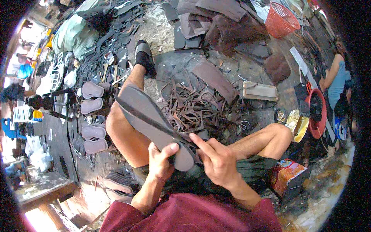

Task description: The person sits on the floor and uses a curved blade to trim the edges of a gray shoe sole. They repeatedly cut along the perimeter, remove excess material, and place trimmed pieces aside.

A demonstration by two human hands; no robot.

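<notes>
Bent forearms, both hands at the near end of a pair of flat, grey, shoe-shaped soles (150,133).
The left hand (160,162) is closed around the soles' near left edge, thumb pressed flat on top; the right hand (220,164), at their near right edge, points its index finger forward along them, other fingers curled, and whether it grips anything cannot be told. The soles slant up and left above the lap; left of them stand rounded grey-mauve footwear pieces (92,132); beyond their right edge lies a tangled heap of thin dark-brown strips (189,102), and far beyond, a red plastic lattice basket (281,23).
</notes>
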